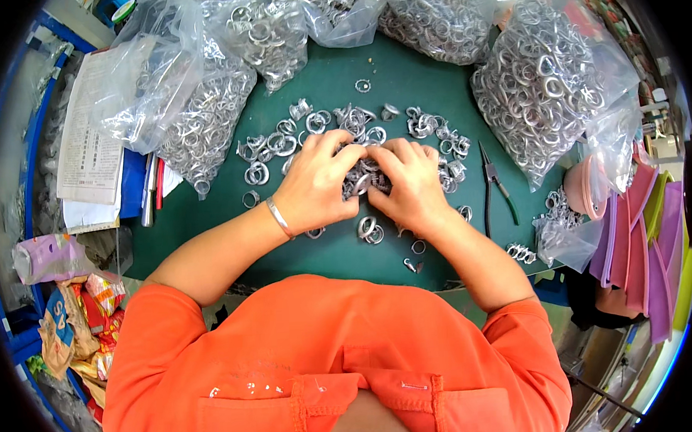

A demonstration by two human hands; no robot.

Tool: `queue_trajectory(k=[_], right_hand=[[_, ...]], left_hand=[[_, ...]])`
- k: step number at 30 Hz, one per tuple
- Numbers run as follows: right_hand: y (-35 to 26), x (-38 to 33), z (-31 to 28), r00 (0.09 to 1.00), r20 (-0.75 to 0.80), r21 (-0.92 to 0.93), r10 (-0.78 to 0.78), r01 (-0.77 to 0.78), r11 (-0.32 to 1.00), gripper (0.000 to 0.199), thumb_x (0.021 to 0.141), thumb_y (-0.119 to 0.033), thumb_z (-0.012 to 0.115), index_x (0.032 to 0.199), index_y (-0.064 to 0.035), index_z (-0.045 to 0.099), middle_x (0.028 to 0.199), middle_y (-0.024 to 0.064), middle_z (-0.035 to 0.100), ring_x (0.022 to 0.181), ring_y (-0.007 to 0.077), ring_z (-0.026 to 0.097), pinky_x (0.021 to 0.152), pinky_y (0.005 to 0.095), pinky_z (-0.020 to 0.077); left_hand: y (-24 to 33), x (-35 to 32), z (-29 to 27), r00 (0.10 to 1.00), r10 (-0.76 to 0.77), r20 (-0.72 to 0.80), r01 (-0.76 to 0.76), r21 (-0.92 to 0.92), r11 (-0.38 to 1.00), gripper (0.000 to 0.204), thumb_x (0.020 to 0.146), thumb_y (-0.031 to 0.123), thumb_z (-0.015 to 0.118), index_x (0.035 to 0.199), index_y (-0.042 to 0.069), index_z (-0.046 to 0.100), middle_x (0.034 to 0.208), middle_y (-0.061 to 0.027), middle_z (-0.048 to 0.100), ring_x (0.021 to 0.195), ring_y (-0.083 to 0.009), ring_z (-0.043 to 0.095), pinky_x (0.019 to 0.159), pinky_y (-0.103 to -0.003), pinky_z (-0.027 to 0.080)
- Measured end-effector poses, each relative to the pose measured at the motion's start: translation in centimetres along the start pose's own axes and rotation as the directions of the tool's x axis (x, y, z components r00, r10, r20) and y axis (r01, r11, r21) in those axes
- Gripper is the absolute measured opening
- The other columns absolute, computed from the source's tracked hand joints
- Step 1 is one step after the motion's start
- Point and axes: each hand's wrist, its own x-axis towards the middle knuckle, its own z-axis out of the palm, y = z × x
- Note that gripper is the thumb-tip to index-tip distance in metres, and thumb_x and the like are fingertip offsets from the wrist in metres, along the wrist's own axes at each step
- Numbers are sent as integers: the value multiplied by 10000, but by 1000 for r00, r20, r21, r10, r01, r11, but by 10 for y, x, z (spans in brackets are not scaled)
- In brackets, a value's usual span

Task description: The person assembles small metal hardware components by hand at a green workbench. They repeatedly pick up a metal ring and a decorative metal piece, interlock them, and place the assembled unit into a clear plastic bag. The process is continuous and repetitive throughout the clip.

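Note:
My left hand (317, 179) and my right hand (411, 181) are curled in from both sides around a clump of silver metal rings (364, 178) over the green tabletop (317, 82). The fingers bend around the clump and cover part of it. Loose rings lie scattered about, with small groups at the left (257, 173), behind the hands (319, 122) and at the right (427, 124). A pair of rings (368, 229) rests just below my hands. Pliers with dark green handles (502, 190) lie to the right of my right hand.
Clear plastic bags full of rings line the far side, including a left bag (203, 133) and a large right bag (545, 80). A pink cup (583, 189) and a small bag of rings (567, 233) stand at the right. Printed paper (90, 146) and pens (159, 184) sit left.

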Motion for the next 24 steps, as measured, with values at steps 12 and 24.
queue_trajectory(k=[12, 24], right_hand=[[-1, 11, 5, 964, 87, 305, 250, -264, 915, 427, 657, -158, 703, 1057, -60, 587, 1041, 152, 572, 924, 367, 599, 765, 463, 483], [-34, 78, -51, 907, -109, 916, 407, -67, 396, 318, 725, 73, 590, 1020, -16, 511, 850, 93, 572, 520, 117, 594, 429, 258, 498]], left_hand=[[-2, 12, 13, 960, -280, 10, 272, -263, 925, 394, 601, 47, 687, 975, 17, 565, 1113, -182, 515, 1052, -362, 524, 949, -388, 432], [43, 69, -68, 935, -354, -2, 229, -760, 609, 436, 727, -109, 541, 1144, 18, 530, 974, -89, 601, 686, -140, 622, 531, -246, 523]])
